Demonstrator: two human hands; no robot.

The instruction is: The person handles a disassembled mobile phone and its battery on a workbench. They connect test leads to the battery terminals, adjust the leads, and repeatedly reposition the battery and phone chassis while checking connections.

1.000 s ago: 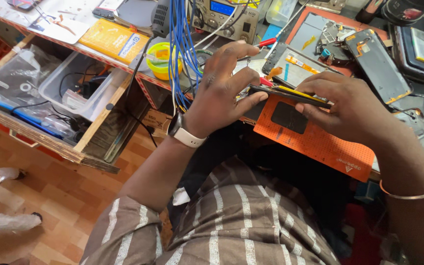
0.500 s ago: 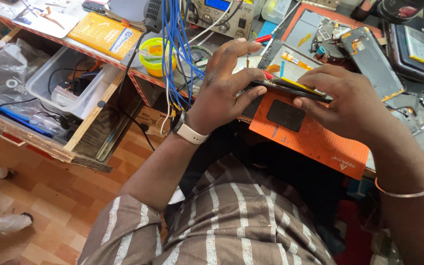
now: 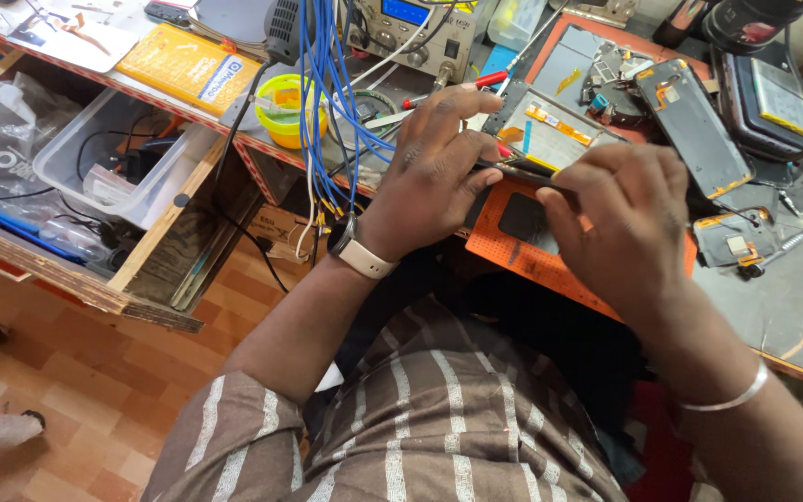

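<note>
My left hand (image 3: 434, 172), with a pale watch on its wrist, and my right hand (image 3: 620, 218), with a thin metal bangle, both grip a thin dark phone (image 3: 519, 172) held edge-on between them. The phone hangs just above an orange work mat (image 3: 522, 256) with a dark rectangle on it. Behind the phone lies an opened phone back (image 3: 555, 125) with orange and blue parts showing. My fingers cover most of the phone's ends.
Blue wires (image 3: 327, 74) hang from a bench power unit (image 3: 411, 28). A yellow-green cup (image 3: 290, 112), a red-handled screwdriver (image 3: 462, 85), other dismantled phones (image 3: 690, 125) and an open wooden drawer (image 3: 95, 195) with a clear plastic bin surround the bench edge.
Both hands stay on the phone; the view has shifted slightly, so hands and bench sit a little lower and to the right in the picture.
</note>
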